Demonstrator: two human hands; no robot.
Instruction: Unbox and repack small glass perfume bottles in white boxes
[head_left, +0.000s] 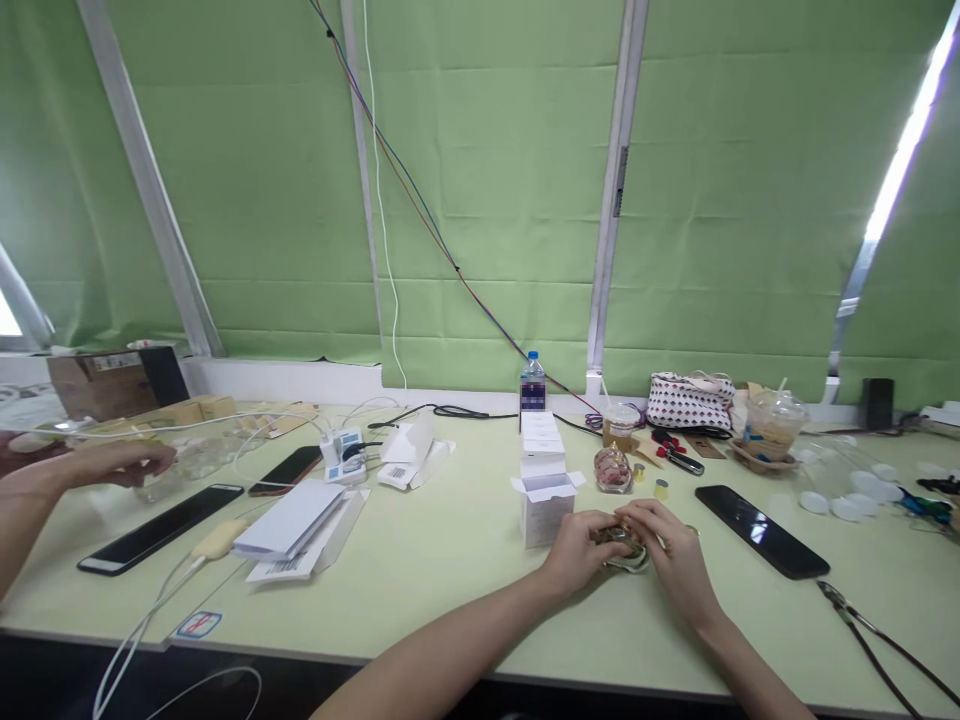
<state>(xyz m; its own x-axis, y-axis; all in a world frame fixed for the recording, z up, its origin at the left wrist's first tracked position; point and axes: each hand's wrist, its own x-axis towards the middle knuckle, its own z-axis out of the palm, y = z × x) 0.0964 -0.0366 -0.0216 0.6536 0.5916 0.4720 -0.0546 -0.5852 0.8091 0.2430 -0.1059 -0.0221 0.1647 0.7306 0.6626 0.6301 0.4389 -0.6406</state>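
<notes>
- Well left of the open white box, I saw another person's hand by some clear pieces.
- Just right of the box, the left hand clasped a small glass item.
- The right hand pinched its top.
- Farther right of the box lay a black phone, then pliers.
</notes>
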